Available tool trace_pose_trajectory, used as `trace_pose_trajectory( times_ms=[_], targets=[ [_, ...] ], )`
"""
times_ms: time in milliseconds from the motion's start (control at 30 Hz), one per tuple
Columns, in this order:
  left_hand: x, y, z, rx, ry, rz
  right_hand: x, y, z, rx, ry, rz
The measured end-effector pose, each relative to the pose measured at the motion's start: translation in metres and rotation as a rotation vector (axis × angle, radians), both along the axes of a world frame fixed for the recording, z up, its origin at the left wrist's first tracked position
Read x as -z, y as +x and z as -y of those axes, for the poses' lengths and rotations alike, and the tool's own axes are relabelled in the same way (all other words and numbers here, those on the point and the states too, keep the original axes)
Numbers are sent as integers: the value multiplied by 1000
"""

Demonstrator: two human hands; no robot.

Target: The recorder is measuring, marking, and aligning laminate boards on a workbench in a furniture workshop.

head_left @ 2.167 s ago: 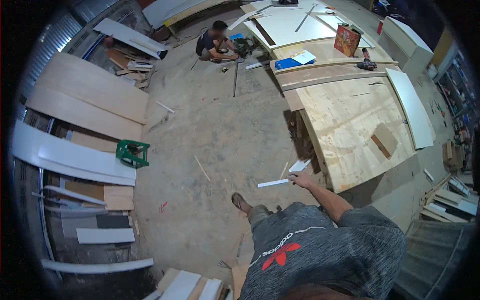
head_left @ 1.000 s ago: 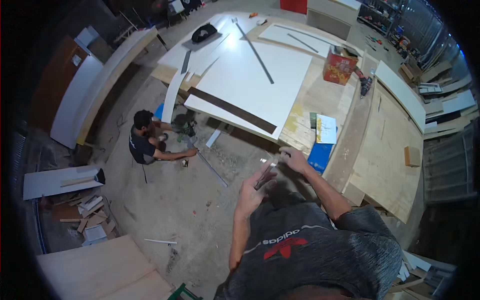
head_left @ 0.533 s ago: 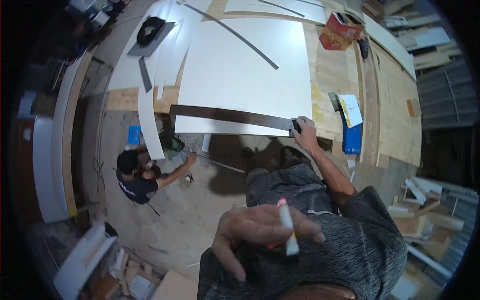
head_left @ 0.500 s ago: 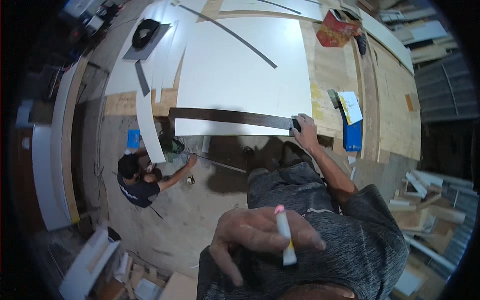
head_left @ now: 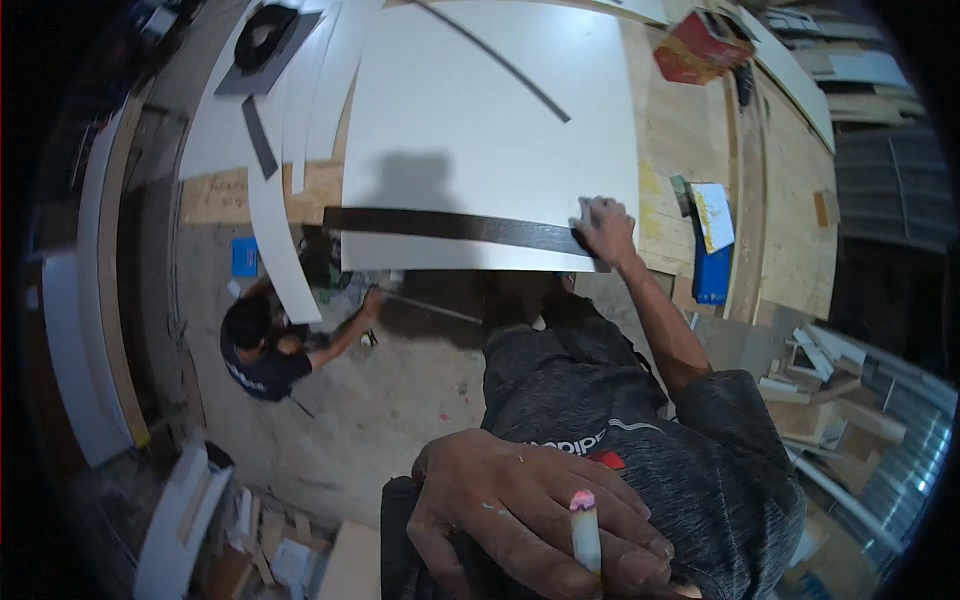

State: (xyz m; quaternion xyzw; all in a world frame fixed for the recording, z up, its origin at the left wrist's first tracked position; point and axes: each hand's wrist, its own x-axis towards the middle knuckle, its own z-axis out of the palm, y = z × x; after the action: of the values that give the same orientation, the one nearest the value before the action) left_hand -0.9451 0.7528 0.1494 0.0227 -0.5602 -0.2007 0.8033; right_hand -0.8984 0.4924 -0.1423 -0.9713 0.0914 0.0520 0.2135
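Close up at the lower middle, my left hand (head_left: pixel 530 515) has a lit cigarette (head_left: pixel 586 535) held between its fingers, the glowing end upward. A long dark brown strip (head_left: pixel 430 222) lies across a large white panel (head_left: pixel 490 130) near the panel's front edge. At the strip's right end, my right hand (head_left: pixel 606 235) is closed over it with curled fingers; whether a small pale thing is also at the fingertips I cannot tell. A thin grey strip (head_left: pixel 500 60) rests farther back on the panel.
On the left, a co-worker (head_left: pixel 260 345) crouches on the floor, one hand at a long thin rod (head_left: pixel 430 308). A black roll (head_left: pixel 265 38) and white strips are at the back left. Right of the panel are a red box (head_left: pixel 700 48) and a blue object (head_left: pixel 711 270). Offcuts (head_left: pixel 830 400) pile up at right.
My left hand has moved lower and nearer, with its back now toward the camera. My right hand's fingers have curled over the strip's end. The view has shifted slightly.
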Motion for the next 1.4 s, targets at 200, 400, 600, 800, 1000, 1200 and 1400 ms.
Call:
trace_pose_trajectory(
  times_ms=[200, 400, 600, 800, 1000, 1200, 1400],
  targets=[
    [36, -24, -6, -84, 297, -144, 23, 105, 35, -214, -43, 208],
    [170, -105, 33, -931, 1193, -1127, 37, 194, 15, -115, -66, 308],
    [289, -160, 78, -633, 1320, -1809, 50, 215, 48, -120, -79, 228],
    [337, -101, 89, -599, 1336, -1870, 27, 213, 96, -177, -4, 72],
    [373, -22, 46, -863, 1029, -2022, 7, 203, 169, -156, 70, 284],
    [386, 44, 29, -866, 713, -2052, -13, 174, 290, 63, -189, 345],
    [369, 29, 13, -803, 630, -2074, 10, 141, 316, 408, -30, 371]
  ],
)
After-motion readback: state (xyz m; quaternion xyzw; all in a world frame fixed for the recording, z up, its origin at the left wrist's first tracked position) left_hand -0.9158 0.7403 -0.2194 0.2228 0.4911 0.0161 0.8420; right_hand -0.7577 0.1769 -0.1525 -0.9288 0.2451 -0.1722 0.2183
